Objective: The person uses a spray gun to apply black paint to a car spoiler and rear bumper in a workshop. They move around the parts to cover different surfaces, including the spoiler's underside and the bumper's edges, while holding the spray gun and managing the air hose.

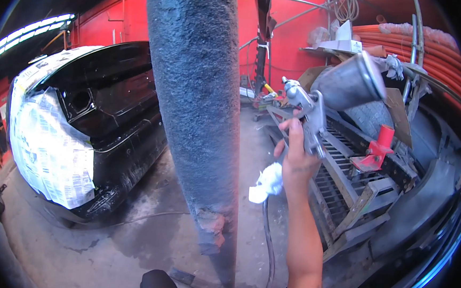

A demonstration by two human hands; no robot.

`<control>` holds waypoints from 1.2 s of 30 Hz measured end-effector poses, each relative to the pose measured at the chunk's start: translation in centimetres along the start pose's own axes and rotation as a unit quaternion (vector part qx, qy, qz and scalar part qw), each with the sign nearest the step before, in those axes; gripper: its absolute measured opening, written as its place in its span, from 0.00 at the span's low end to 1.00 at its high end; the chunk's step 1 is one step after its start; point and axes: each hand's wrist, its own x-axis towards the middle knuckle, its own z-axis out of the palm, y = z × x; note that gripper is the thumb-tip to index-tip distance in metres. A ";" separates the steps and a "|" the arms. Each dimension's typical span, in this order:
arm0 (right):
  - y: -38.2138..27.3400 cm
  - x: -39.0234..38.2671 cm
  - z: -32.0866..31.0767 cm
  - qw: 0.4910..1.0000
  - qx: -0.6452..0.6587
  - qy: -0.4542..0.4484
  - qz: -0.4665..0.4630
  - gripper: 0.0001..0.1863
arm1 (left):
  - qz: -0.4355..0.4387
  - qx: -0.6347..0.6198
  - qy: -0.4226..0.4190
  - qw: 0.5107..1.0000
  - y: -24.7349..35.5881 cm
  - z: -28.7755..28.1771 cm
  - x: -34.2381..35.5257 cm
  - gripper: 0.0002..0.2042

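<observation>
My right hand (pixel 299 167) is raised at the right of centre and closed around the handle of a metal spray gun (pixel 314 115). A silvery round paint cup (pixel 347 83) tops the gun, tilted to the right. Below and left of the hand hangs a bunched white cloth (pixel 268 181). From beneath the cloth a dark hose (pixel 270 232) runs down toward the lower edge. How the hose meets the gun is hidden. My left hand is out of view.
A thick, rough grey pillar (pixel 193 98) stands close in front. Left of it is a black car body (pixel 124 131) partly masked with printed paper (pixel 53 150). To the right are a slatted metal frame (pixel 337 151), a red bracket (pixel 377 149) and coiled orange pipes (pixel 429 53).
</observation>
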 end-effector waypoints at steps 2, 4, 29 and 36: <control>3.2 2.4 0.9 0.999 -0.003 0.025 0.033 0.15 | -0.012 -0.006 0.037 0.999 0.4 -0.2 -0.3 0.12; 5.7 5.0 1.1 0.997 -0.017 0.052 0.063 0.16 | -0.027 -0.010 0.075 0.997 1.2 -0.6 0.0 0.12; -16.7 0.5 -3.1 0.990 0.036 -0.015 -0.138 0.19 | -0.080 -0.049 -0.091 0.991 5.8 -0.7 2.8 0.08; -12.4 1.1 -4.1 0.994 0.021 -0.020 -0.101 0.20 | -0.019 -0.027 -0.050 0.998 5.6 -0.1 3.3 0.06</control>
